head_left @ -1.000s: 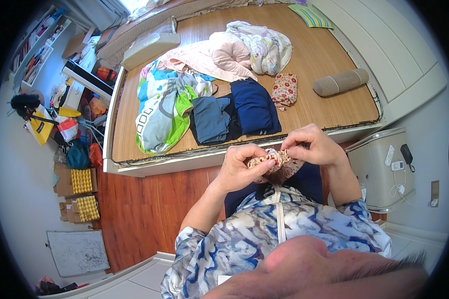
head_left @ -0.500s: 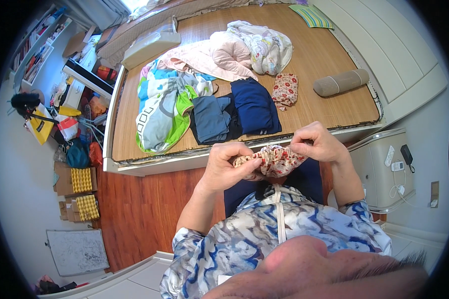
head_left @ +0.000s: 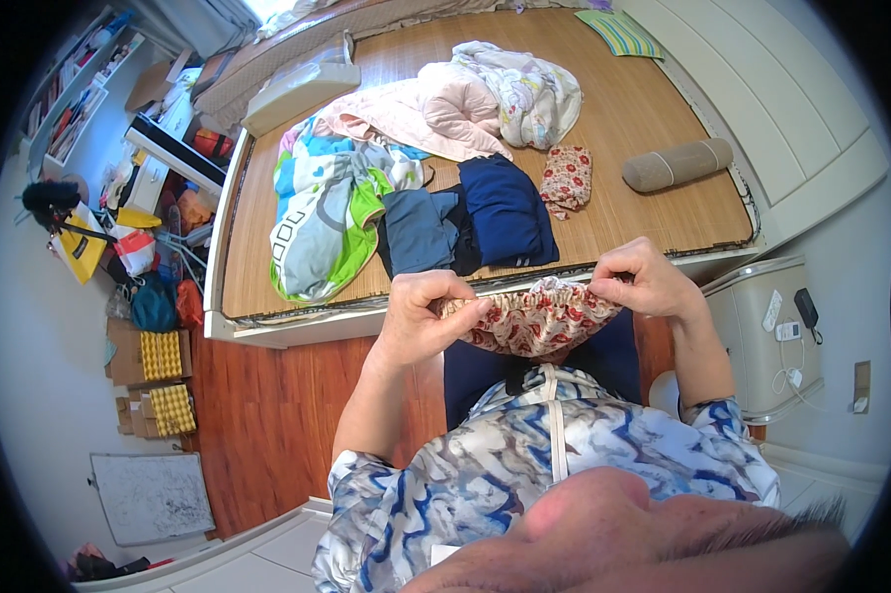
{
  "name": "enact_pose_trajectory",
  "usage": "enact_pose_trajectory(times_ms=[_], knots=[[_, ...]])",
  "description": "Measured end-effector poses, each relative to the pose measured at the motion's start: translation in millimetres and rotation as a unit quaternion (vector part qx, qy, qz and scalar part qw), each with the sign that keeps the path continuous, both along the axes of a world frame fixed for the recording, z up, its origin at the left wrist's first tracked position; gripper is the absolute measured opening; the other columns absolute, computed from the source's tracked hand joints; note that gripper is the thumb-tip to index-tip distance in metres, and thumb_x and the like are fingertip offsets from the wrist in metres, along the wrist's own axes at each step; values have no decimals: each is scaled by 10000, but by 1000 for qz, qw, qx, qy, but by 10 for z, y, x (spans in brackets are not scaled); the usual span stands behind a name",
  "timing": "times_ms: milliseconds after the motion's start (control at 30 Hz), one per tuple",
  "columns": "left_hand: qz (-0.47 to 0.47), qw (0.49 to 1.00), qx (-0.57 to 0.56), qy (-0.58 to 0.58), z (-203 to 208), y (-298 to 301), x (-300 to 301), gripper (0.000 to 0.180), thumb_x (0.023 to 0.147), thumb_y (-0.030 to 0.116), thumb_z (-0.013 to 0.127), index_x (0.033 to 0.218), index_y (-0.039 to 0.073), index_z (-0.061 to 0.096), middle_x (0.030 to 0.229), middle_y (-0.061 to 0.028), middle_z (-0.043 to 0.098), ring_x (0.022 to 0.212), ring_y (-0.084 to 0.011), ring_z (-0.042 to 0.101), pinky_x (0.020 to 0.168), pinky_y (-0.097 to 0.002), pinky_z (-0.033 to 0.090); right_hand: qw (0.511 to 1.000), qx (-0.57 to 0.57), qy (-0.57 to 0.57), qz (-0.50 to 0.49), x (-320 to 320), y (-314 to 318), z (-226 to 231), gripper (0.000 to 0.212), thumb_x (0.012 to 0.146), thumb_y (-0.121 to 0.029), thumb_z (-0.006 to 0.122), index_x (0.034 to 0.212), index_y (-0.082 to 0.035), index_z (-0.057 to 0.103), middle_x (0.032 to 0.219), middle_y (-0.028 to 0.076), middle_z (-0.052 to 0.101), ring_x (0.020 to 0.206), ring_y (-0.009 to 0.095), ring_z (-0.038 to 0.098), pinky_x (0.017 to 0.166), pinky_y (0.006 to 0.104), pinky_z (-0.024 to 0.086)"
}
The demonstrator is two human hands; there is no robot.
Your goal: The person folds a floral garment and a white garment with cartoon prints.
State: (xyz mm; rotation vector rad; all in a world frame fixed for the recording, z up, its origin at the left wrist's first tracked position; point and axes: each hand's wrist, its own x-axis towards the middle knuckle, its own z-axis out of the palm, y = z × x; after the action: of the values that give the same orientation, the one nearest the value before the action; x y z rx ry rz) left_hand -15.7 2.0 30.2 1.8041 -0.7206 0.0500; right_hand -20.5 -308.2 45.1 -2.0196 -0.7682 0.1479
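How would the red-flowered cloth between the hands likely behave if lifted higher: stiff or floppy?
Probably floppy: the red-flowered cloth droops in soft folds between the left hand and right hand. Its upper edge may stretch and spring back, judging by the tight puckers. It looks light, since pinched fingertips hold it.

Reddish wood floor (head_left: 277, 425), pale wall (head_left: 45, 395)

Two hands (head_left: 421, 314) (head_left: 648, 282) and two floral cloths (head_left: 536, 324) (head_left: 566, 178) appear with one bolster (head_left: 678, 164), one striped cushion (head_left: 619, 34) and one whiteboard (head_left: 154, 497) at left.
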Motion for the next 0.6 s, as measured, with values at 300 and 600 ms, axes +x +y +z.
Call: enact_pose_trajectory(times_ms=[300, 600], knots=[[2, 999, 32, -27, 68, 3, 5, 144, 750, 86, 745, 690, 19, 632, 607, -70, 611, 505, -129, 562, 464, -251, 398, 993, -107, -40, -10, 48, -137, -110, 259, 876, -176, 568, 687, -1, 600, 562, 123, 538, 496, 260, 516, 496, 351, 402], [-2, 989, 89, -115, 117, -29, 75, 154, 747, 108, 747, 684, 28, 631, 619, -84, 611, 521, -203, 592, 472, -293, 427, 964, -207, -155, -60, 94, -176, -176, 250, 855, -232, 598, 712, -28, 610, 666, 144, 597, 656, 333, 571, 603, 409, 436]])
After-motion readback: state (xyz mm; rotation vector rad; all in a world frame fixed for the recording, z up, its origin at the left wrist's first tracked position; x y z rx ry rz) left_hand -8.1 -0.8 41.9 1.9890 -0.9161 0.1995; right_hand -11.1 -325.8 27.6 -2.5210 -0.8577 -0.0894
